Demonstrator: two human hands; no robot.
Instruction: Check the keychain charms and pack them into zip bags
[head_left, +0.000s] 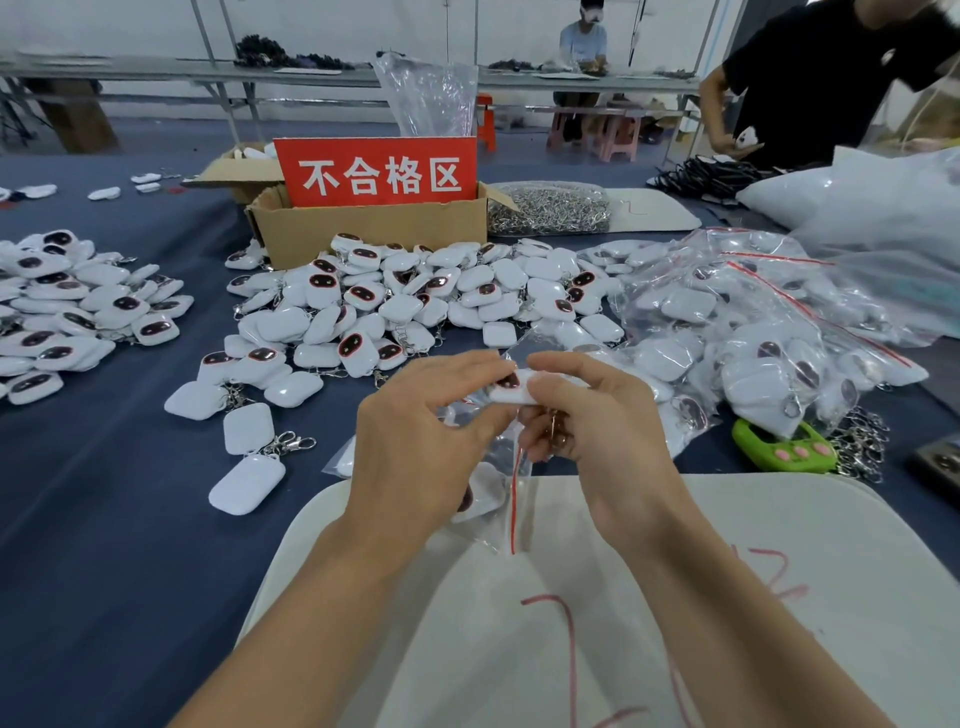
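White charm (511, 388), likely light and slick, is being pinched at its edges by left hand (426, 431) and right hand (602, 426) over a limp zip bag (521, 488).

White wall (311, 21); long grey bench (156, 70); orange stool (485, 122); blue-grey floor (171, 135).
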